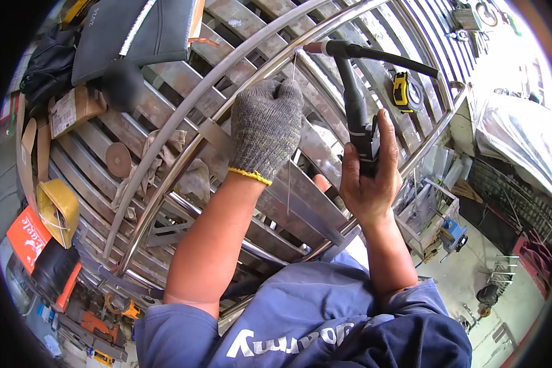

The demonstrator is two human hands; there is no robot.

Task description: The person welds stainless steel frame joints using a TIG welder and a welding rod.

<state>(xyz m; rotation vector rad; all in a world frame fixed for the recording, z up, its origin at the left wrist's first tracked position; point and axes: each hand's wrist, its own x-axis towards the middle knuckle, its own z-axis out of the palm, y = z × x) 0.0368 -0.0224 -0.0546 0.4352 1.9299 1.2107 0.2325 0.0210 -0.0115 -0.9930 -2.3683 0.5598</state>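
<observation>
My left hand (267,126), in a grey knitted glove with a yellow cuff, is closed round a thin metal rod (289,184). The rod's upper end reaches a joint of the shiny steel tube frame (270,67). Bare and wrapped round its handle, my right hand (371,184) holds a black welding torch (352,92). The torch's brownish nozzle points left at the same joint, very near the rod's tip. Beneath both hands lie flat metal slats (313,202).
A yellow and black tape measure (406,92) lies right of the torch. At the left are a cutting disc (118,160), rags (193,178), a cardboard box (73,112) and a yellow container (58,211). A blue tool (452,234) stands at the lower right.
</observation>
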